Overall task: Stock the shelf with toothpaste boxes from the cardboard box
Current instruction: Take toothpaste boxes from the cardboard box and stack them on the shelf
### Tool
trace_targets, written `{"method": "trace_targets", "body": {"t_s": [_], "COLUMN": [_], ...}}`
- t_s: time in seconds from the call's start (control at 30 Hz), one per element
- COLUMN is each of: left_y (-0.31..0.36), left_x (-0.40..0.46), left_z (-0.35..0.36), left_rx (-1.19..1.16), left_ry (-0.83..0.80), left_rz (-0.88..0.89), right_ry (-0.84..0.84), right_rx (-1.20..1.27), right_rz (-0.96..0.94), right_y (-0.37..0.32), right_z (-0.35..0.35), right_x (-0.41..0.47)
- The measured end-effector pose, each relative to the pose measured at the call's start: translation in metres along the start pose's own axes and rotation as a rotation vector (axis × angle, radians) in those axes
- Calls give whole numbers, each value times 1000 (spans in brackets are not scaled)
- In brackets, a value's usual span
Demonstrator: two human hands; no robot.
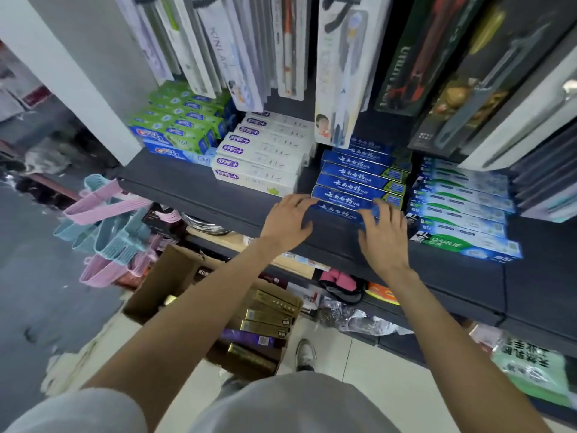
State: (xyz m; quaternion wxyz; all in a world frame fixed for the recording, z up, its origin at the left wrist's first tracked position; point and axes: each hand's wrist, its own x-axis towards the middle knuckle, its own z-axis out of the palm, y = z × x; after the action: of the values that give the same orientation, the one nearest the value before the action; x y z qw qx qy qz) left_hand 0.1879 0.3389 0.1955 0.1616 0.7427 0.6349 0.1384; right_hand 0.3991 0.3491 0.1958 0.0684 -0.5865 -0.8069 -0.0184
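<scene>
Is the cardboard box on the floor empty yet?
No. The cardboard box is open, with gold boxes and a purple box inside.

Both bare arms reach forward, side by side. The left hand (288, 218) and right hand (383, 235) lie palm-down, fingers spread and gently bent.
</scene>
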Motion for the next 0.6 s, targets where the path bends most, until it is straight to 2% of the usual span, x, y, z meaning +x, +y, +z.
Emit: {"method": "trace_targets", "body": {"t_s": [0.1, 0.17, 0.3, 0.47, 0.6], "left_y": [-31, -59, -127, -226, -300], "left_x": [-57, -103, -199, -296, -340], "left_z": [-9, -15, -21, -4, 26], "left_rx": [-125, -150, -195, -276, -237], "left_ry": [212, 309, 395, 196, -31], "left_rz": [-62, -111, -428, -842, -934], "right_ry": [-22, -125, -413, -699, -858], "right_rx": [87, 172, 219, 243, 272], "right_rz": [-127, -228, -385, -459, -399], "right_y": [-48, -86, -162, -255, -318], "right_z": [-3, -3, 14, 71, 139], "right_x": [-18, -30, -50, -71, -76]}}
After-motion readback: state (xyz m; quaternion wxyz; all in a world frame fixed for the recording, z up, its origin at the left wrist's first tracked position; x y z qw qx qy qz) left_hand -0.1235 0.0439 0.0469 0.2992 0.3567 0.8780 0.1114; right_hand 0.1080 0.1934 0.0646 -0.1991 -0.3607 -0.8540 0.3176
